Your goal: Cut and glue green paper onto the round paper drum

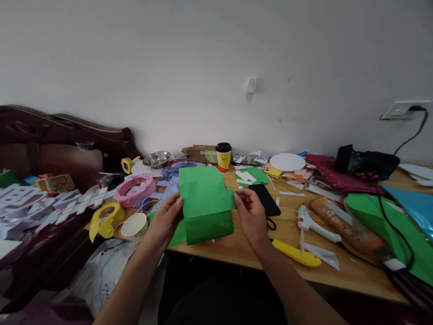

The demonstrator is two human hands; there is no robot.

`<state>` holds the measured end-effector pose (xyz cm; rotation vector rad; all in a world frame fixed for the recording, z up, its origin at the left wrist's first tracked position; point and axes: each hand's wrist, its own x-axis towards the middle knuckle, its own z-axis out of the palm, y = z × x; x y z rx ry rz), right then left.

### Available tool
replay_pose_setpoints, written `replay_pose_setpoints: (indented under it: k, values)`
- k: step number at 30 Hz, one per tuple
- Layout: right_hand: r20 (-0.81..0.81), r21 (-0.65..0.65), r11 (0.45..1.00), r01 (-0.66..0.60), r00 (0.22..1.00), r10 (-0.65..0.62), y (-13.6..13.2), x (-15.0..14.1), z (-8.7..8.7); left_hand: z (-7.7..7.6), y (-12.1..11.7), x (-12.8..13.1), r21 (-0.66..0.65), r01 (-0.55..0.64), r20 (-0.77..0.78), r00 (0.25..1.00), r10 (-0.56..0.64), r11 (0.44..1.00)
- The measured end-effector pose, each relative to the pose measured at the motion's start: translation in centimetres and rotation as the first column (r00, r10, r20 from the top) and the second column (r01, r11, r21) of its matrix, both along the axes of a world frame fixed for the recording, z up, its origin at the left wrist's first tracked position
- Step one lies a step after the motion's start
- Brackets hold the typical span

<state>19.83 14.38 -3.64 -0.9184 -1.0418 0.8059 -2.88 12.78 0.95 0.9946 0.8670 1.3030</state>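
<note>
Both hands hold up a folded sheet of green paper [205,205] above the near edge of a wooden table [242,251]. My left hand [166,218] grips its left edge, thumb on the front. On the right edge, my right hand [250,214] pinches the fold with fingers curled. The lower flap of the paper is folded up and looks darker green. Another green sheet lies flat under it on the table.
Craft clutter covers the table: a black phone [266,199], a white glue gun [311,223], a yellow utility knife [298,255], a paper cup [135,224], a yellow tape dispenser [106,220], a coffee cup [223,156], a steel bowl [157,158], and green and blue sheets [395,221] at right with black cables.
</note>
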Motion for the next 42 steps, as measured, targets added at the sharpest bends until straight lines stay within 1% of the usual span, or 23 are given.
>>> replay_pose_setpoints:
  k: [2,4,8,13,17,20,26,29,31,32,33,34,35,36,37,38,39,40,41,42]
  values:
    - [-0.001,0.005,1.0,-0.008,1.0,0.008,0.1,-0.1,0.0,0.0,-0.3,0.0,0.021,-0.009,-0.014,1.0,0.009,1.0]
    - [-0.002,0.007,1.0,-0.012,1.0,0.012,0.1,-0.2,0.0,0.1,-0.4,0.0,0.039,0.007,-0.028,1.0,-0.006,0.999]
    - [-0.003,0.005,1.0,0.0,1.0,0.0,0.1,-0.6,-0.3,0.2,-0.4,0.0,0.029,-0.003,-0.059,0.998,0.004,1.0]
    - [-0.049,0.001,1.0,0.015,0.999,-0.015,-0.2,-1.5,-0.3,0.2,-0.3,0.0,0.022,0.007,-0.026,1.0,-0.007,1.0]
    - [-0.043,-0.009,1.0,0.019,0.999,-0.019,-0.3,-1.8,-0.3,0.2,-0.4,0.0,0.018,0.034,0.005,0.999,-0.034,0.999]
    - [-0.029,-0.009,1.0,0.022,0.999,-0.022,-0.4,-1.8,-0.2,0.2,-0.5,0.0,0.01,0.031,0.013,0.999,-0.031,0.999]
    - [-0.011,-0.012,1.0,0.001,1.0,-0.001,-0.7,-2.1,0.0,0.3,-0.9,-0.1,0.004,0.008,-0.006,1.0,-0.008,1.0]
    - [-0.025,-0.01,1.0,0.003,1.0,-0.004,-0.5,-2.3,-0.2,0.2,-1.0,-0.3,0.015,0.034,-0.021,0.999,-0.034,0.999]
    - [0.003,-0.012,1.0,-0.002,1.0,0.002,-0.4,-2.1,-0.3,0.1,-1.0,-0.4,0.013,0.046,-0.037,0.998,-0.046,0.999]
    - [0.032,-0.013,1.0,0.008,0.999,-0.008,-0.4,-2.0,-0.3,0.1,-1.0,-0.4,0.009,0.044,-0.045,0.998,-0.044,0.999]
    - [0.067,-0.006,0.999,0.047,0.997,-0.046,-0.6,-1.8,-0.2,0.1,-1.1,-0.3,0.006,0.041,-0.051,0.998,-0.04,0.999]
    - [0.103,0.026,0.993,0.117,0.987,-0.119,-1.0,-1.6,-0.1,0.0,-1.1,-0.2,0.008,0.039,-0.054,0.998,-0.038,0.999]
    - [0.145,0.095,0.974,0.206,0.965,-0.218,-1.5,-1.3,0.1,0.0,-1.2,-0.1,0.014,0.042,-0.057,0.998,-0.041,0.999]
    - [0.201,0.202,0.939,0.277,0.927,-0.316,-2.2,-1.1,0.4,0.1,-1.4,0.1,0.022,0.048,-0.061,0.997,-0.046,0.999]
    - [0.282,0.334,0.895,0.295,0.875,-0.393,-3.0,-0.9,0.7,0.1,-1.5,0.3,0.03,0.054,-0.065,0.997,-0.052,0.998]
    - [0.392,0.459,0.855,0.241,0.809,-0.438,-3.9,-0.7,1.0,0.1,-1.7,0.5,0.035,0.06,-0.069,0.996,-0.057,0.998]
    - [0.521,0.544,0.829,0.129,0.723,-0.454,-4.8,-0.7,1.4,0.1,-1.8,0.7,0.037,0.063,-0.073,0.995,-0.061,0.997]
    - [0.647,0.574,0.819,-0.005,0.617,-0.449,-5.7,-0.9,1.6,0.1,-2.0,0.9,0.038,0.065,-0.073,0.995,-0.062,0.997]
    - [0.745,0.559,0.821,-0.116,0.504,-0.436,-6.6,-1.2,1.9,0.1,-2.1,1.1,0.039,0.063,-0.069,0.996,-0.061,0.997]
    - [0.806,0.532,0.827,-0.183,0.409,-0.429,-7.3,-1.6,2.0,0.0,-2.3,1.2,0.041,0.06,-0.062,0.996,-0.057,0.997]
